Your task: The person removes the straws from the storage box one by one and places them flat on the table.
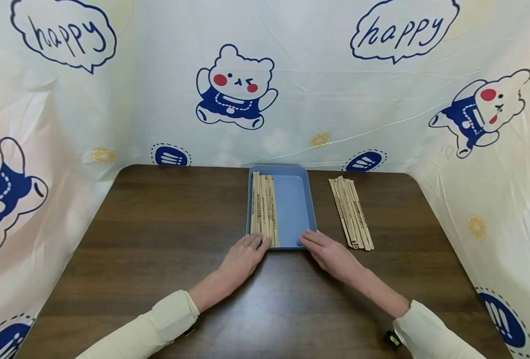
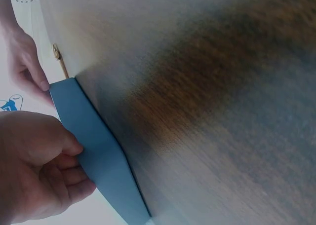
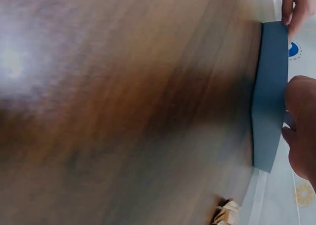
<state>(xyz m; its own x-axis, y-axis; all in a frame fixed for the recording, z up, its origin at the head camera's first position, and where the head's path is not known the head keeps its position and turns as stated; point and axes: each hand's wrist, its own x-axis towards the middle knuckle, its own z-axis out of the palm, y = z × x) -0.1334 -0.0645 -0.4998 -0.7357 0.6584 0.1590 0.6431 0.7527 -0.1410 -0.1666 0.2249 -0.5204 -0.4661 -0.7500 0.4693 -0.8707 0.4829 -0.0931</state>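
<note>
A blue rectangular tray (image 1: 294, 204) lies on the dark wooden table. Inside it, along its left side, runs a bundle of long, thin paper-wrapped sticks (image 1: 263, 204) with dark printing. My left hand (image 1: 243, 257) holds the tray's near left corner, its fingertips over the rim beside the sticks' near ends. At the near right corner, my right hand (image 1: 332, 254) grips the rim. Both wrist views show the tray's outer near wall (image 2: 98, 136) between the two hands. A second bundle of the same sticks (image 1: 351, 213) lies on the table, right of the tray and apart from it.
The wooden table (image 1: 170, 214) extends to both sides and in front of the tray. A printed cloth (image 1: 319, 99) hangs behind the table and along its sides. A small black object (image 1: 392, 340) with a yellow-green patch is by the right sleeve.
</note>
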